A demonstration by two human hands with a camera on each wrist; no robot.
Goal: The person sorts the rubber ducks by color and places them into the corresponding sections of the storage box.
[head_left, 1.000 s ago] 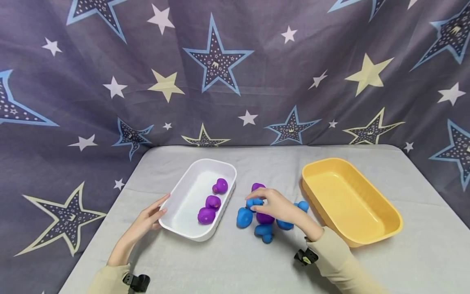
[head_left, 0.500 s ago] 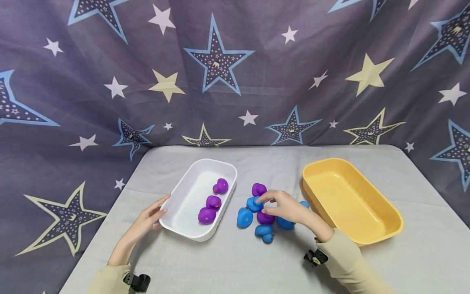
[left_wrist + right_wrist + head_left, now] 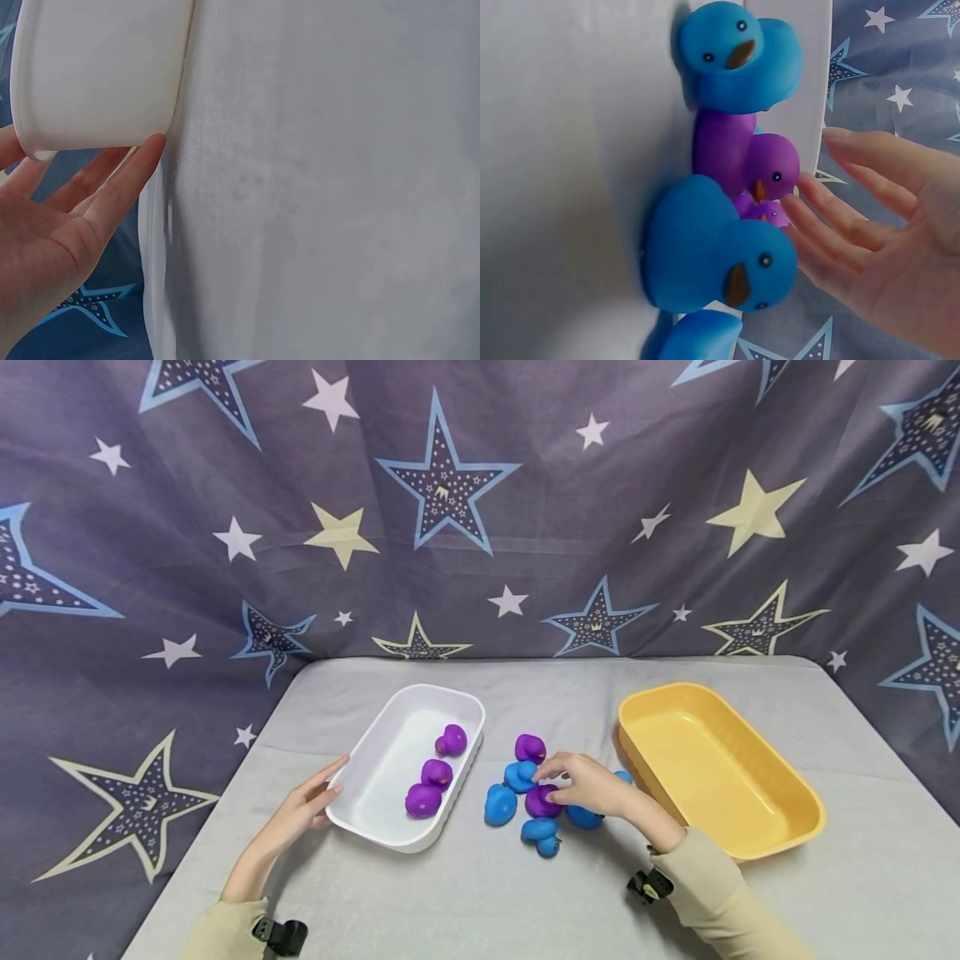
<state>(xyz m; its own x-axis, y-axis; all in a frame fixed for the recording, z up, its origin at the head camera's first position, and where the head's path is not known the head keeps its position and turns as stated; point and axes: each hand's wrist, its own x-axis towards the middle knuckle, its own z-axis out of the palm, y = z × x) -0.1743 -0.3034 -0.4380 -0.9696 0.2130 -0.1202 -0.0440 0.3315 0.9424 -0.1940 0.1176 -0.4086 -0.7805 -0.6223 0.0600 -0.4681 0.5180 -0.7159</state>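
Note:
My left hand (image 3: 296,810) rests its extended fingers on the near left side of a white plastic tub (image 3: 367,768), also seen in the left wrist view. Several purple rubber ducks (image 3: 423,800) lie inside that tub. Over the pile between the tubs, my right hand (image 3: 588,787) hovers with thumb and fingers apart. Directly under its fingertips is a purple rubber duck (image 3: 542,803), and the right wrist view shows the fingers around its head (image 3: 774,166) without a grip. Blue rubber ducks (image 3: 500,805) surround it, and another purple duck (image 3: 529,748) sits at the back.
A yellow plastic tub (image 3: 720,777) stands to the right, with no ducks in it. A blue duck (image 3: 583,817) is partly hidden by my right hand. Grey cloth covers the table (image 3: 420,902), and a star-patterned curtain (image 3: 525,510) hangs behind.
My right hand has shifted right and slightly nearer, from over the blue duck to over the middle purple duck, uncovering the back purple duck. The left hand stays at the white tub.

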